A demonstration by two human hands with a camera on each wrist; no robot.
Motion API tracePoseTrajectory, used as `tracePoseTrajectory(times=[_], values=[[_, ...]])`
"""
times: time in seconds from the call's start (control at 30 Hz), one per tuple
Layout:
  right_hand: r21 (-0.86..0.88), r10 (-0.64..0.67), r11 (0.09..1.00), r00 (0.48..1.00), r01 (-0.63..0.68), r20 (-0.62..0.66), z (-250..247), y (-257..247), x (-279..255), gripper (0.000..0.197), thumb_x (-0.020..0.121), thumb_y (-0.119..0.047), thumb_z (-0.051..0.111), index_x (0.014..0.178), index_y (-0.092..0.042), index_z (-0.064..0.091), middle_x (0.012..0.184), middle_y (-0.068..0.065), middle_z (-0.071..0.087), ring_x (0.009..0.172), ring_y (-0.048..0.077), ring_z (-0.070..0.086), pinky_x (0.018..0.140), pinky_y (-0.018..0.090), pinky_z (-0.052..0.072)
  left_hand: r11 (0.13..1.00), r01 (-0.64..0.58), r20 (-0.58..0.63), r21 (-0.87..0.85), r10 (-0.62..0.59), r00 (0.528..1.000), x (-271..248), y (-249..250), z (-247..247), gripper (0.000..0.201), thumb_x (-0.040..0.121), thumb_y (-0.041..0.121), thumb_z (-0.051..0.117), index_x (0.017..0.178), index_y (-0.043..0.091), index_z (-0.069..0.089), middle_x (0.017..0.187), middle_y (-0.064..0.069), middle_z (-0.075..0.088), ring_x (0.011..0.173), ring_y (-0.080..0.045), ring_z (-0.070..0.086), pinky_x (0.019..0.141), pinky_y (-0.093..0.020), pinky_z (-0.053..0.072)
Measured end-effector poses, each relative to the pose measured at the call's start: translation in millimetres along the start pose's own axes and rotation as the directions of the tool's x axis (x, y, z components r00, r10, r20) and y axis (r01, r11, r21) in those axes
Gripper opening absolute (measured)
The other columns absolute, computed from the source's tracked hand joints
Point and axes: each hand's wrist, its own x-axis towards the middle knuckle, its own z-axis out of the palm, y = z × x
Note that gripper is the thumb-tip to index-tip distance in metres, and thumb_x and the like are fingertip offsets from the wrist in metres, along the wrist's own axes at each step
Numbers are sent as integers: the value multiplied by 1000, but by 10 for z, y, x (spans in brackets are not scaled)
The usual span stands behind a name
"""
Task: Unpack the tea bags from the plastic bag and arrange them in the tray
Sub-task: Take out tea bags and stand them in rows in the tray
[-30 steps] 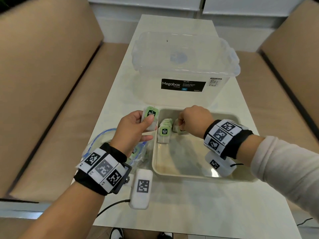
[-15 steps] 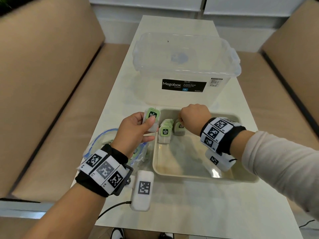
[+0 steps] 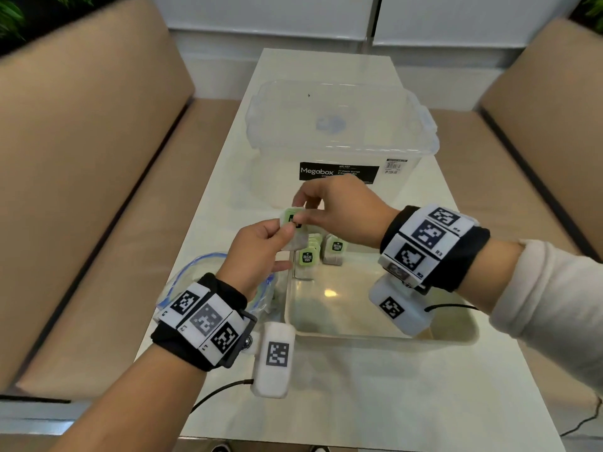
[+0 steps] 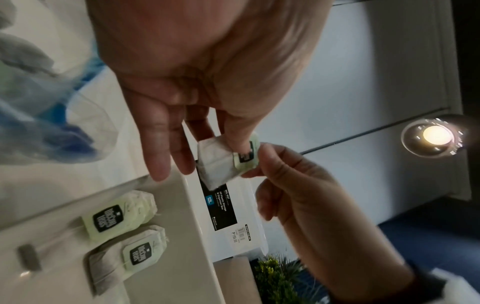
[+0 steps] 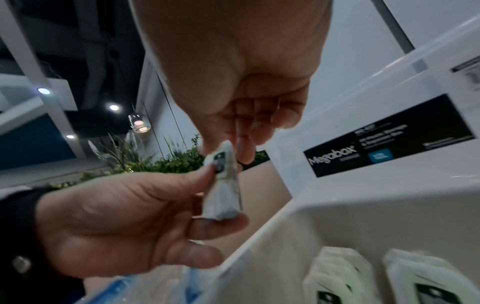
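Observation:
A tea bag [image 3: 291, 234] with a green tag is held in the air above the tray's far left corner. My left hand [image 3: 283, 235] pinches its body from below, thumb on the tag [image 4: 245, 157]. My right hand [image 3: 301, 213] comes in from the right and pinches the top edge of the same tea bag [image 5: 223, 183]. The beige tray [image 3: 375, 332] holds two upright groups of tea bags [image 3: 307, 257] [image 3: 334, 252] at its far left end. The clear plastic bag [image 3: 195, 272] with a blue zip lies left of the tray, under my left wrist.
A clear Megabox storage box [image 3: 339, 135] stands just behind the tray. Tan benches [image 3: 81, 190] run along both sides of the narrow white table [image 3: 359, 402]. A cable [image 3: 215, 394] trails from my left wrist camera near the front edge.
My right hand has left the tea bags in the tray and risen leftward to pinch the tea bag in my left hand. My left hand has lifted slightly.

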Motion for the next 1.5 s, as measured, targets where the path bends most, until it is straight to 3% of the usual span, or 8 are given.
tracePoseTrajectory(times=[0.13,0.27,0.47,0.7,0.83,1.13,1.3,1.5], values=[[-30,19,999,1000,-18,15,-106,15,13,4,82,-25,69,83,-21,69,78,-8,66,74,8,59,70,21,44,981,-92,0,170,93,996,8,11,0,12,89,17,59,91,26,68,81,9,67,75,-5,62,73,-26,53],[-172,154,975,985,-138,78,-95,252,1,12,78,-20,72,74,-27,63,63,-15,55,64,5,53,63,23,43,809,-131,-41,573,189,981,78,-22,-94,36,83,12,65,116,26,62,113,6,61,84,-7,55,72,-15,41],[-365,309,902,935,-231,173,220,556,10,11,79,-16,66,86,-23,71,87,-2,69,82,21,61,66,25,44,629,-43,10,776,57,998,113,-56,-84,49,88,25,61,134,16,48,124,-3,59,101,-22,61,92,-25,41],[-486,320,849,934,-208,159,428,660,68,20,88,-27,53,98,-17,68,97,6,67,87,27,61,68,30,44,756,23,22,655,-50,999,138,-90,-67,45,86,13,60,130,10,52,72,3,64,68,-11,63,76,-26,56],[-519,304,833,943,-193,137,440,688,73,22,89,-23,48,99,-18,67,97,6,66,86,27,60,68,29,42,774,33,30,632,-67,997,140,-73,-65,43,86,10,59,129,10,53,65,5,60,57,-7,60,57,-11,52],[-549,252,826,955,-130,153,351,697,1,9,86,-32,58,84,-25,55,86,0,60,74,22,50,63,27,35,774,39,29,631,-73,997,148,-72,-56,42,86,9,58,128,10,53,65,4,59,62,-13,62,65,-20,56],[-530,288,845,782,64,553,430,698,-10,33,88,-28,61,120,-31,61,110,-5,64,98,17,58,84,29,47,770,39,32,637,-78,996,146,-54,-54,43,86,7,58,128,10,53,66,4,58,66,-15,64,69,-24,57],[-515,292,846,686,141,666,511,661,52,49,92,-8,53,139,-21,46,132,-1,56,119,20,53,97,26,39,774,37,32,632,-74,997,140,-55,-53,42,85,5,55,127,9,54,66,3,58,63,-14,62,68,-25,57]])
